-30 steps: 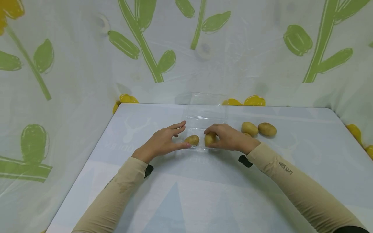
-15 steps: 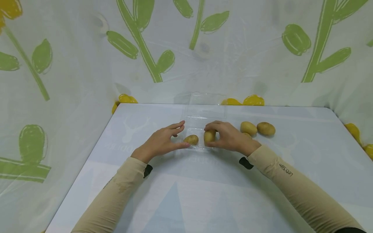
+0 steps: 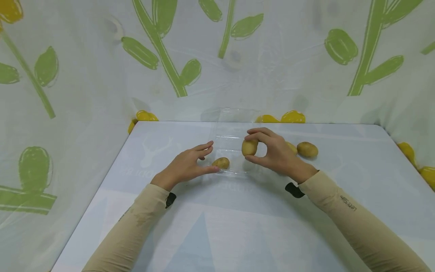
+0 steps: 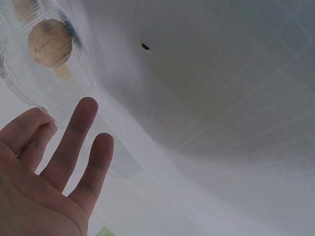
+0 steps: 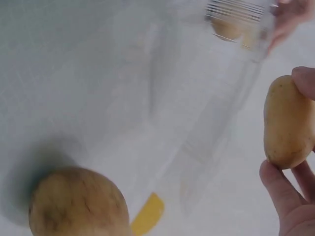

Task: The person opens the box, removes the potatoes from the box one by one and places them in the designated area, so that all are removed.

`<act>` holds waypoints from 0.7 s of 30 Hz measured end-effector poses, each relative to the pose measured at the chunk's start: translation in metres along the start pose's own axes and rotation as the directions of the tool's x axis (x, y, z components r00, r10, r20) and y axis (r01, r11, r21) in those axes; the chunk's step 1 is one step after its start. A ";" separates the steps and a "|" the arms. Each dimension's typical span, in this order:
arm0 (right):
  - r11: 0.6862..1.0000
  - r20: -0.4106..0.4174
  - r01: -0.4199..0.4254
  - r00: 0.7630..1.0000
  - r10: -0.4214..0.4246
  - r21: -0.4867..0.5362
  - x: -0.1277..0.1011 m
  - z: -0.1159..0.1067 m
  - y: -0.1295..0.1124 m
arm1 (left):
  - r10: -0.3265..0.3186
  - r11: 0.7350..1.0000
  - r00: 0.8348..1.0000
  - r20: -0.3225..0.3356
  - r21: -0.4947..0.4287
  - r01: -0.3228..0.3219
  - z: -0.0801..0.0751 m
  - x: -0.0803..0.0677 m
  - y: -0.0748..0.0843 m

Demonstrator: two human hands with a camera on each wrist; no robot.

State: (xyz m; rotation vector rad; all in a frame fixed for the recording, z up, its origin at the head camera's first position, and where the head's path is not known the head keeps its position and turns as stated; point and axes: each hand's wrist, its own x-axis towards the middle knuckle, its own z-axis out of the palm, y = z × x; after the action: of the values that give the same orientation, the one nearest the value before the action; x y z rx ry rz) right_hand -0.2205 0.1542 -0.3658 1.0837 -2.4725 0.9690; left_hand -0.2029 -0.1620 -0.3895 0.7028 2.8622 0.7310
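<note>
My right hand (image 3: 276, 153) pinches a potato (image 3: 249, 147) between thumb and fingertips, over the right part of a clear plastic container (image 3: 234, 168) whose lid stands folded back. In the right wrist view the held potato (image 5: 288, 123) is upright between the fingers. Another potato (image 3: 221, 163) lies in the left part of the container. My left hand (image 3: 186, 164) is at the container's left side, thumb at the front rim, fingers spread and fairly straight. The left wrist view shows that hand (image 4: 54, 172) beside the container wall, with a potato (image 4: 50, 43) seen through the plastic.
To the right on the table (image 3: 238, 226) lies a potato (image 3: 307, 150), with another potato (image 3: 291, 147) partly hidden behind my right hand. A curtain (image 3: 272, 75) printed with green leaves and yellow flowers hangs behind the table's back edge.
My right hand has lifted the potato up out of the container's right part, moving slightly right and away from me. My left hand keeps its place at the container.
</note>
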 end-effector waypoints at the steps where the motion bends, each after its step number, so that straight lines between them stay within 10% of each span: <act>1: 1.000 -0.015 -0.004 1.000 0.004 -0.002 -0.001 -0.003 -0.001 | 0.001 1.000 1.000 0.000 0.000 -0.001 0.000 0.000 0.000; 21: 0.991 -0.139 -0.105 0.986 0.092 -0.084 -0.057 -0.043 0.013 | 0.000 1.000 1.000 0.006 -0.012 0.000 0.001 0.000 -0.001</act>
State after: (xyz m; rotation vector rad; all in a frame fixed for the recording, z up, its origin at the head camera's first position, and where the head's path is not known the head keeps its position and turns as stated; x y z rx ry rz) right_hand -0.1919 0.2214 -0.3679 0.8460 -2.4530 0.9157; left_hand -0.2033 -0.1629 -0.3906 0.7017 2.8495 0.7440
